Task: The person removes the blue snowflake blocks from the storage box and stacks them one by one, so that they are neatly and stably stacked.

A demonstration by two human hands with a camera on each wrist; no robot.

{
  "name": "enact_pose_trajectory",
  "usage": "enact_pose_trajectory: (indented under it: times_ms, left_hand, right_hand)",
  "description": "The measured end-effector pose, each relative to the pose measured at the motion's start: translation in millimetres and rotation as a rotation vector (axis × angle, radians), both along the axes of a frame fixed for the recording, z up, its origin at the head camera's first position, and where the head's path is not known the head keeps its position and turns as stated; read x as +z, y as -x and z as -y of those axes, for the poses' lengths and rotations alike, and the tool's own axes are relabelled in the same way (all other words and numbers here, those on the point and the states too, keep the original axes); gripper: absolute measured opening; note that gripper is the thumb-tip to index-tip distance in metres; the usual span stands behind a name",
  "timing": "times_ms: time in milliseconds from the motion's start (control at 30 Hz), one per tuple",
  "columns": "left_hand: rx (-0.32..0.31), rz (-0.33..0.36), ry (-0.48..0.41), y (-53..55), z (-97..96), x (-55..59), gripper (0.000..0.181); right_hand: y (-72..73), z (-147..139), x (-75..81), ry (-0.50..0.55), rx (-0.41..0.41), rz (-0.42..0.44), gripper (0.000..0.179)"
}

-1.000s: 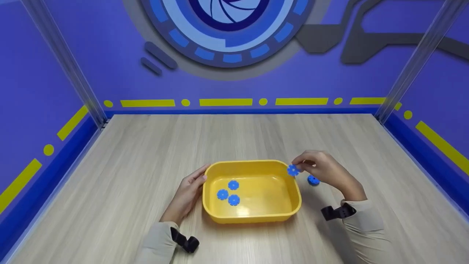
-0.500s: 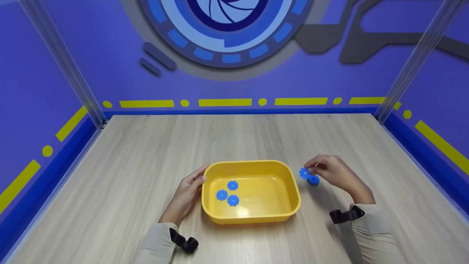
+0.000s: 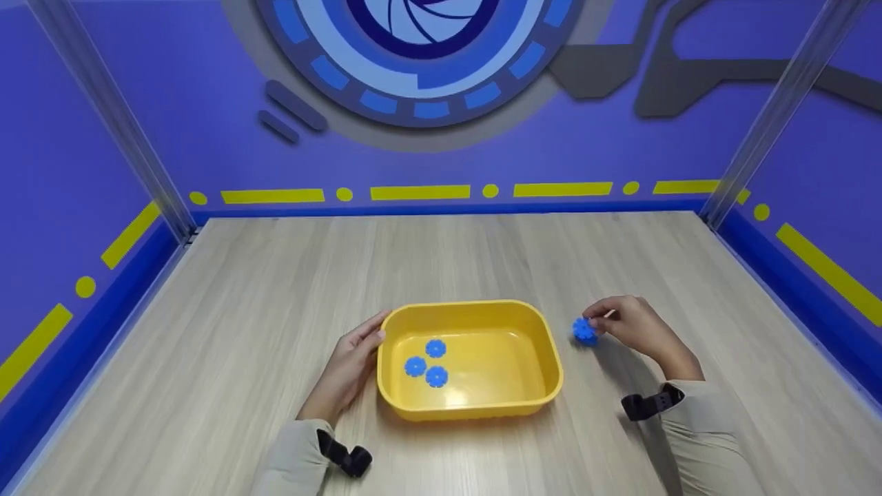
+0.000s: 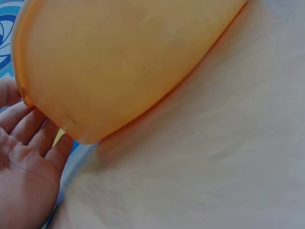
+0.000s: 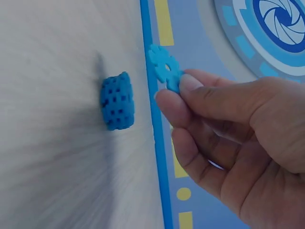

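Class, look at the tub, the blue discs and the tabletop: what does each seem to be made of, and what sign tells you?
Yellow tub: probably smooth, glossy plastic; a bright highlight shows inside.
Blue discs: likely moulded plastic, fairly matte, evenly coloured, with neat notches.
Tabletop: pale, streaked grain, slight sheen; perhaps wood, perhaps printed laminate.

Basin (image 3: 499, 372) yellow; discs (image 3: 415, 366) blue; tabletop (image 3: 275, 275) pale wood-grain.

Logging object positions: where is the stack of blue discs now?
In the right wrist view, the stack stands on the table, apart from the disc pinched by the right hand; the head view puts it right of the yellow tray.
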State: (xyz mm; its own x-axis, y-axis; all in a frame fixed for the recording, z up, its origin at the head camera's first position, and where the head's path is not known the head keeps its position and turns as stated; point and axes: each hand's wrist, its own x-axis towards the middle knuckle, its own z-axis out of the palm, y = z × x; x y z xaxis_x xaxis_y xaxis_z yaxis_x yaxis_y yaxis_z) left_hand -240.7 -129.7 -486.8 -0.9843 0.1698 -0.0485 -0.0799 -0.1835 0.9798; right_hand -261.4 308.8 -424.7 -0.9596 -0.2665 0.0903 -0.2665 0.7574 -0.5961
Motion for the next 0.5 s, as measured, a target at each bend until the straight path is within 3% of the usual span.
enact_pose_trajectory:
  times_ms: [500]
  left_hand:
    - [0.01, 0.0, 0.024, -0.8, -0.1, 0.4, 0.05]
  right_hand:
    - [0.3, -3.3, -5.3, -0.011, -0.097, 0.131, 0.02]
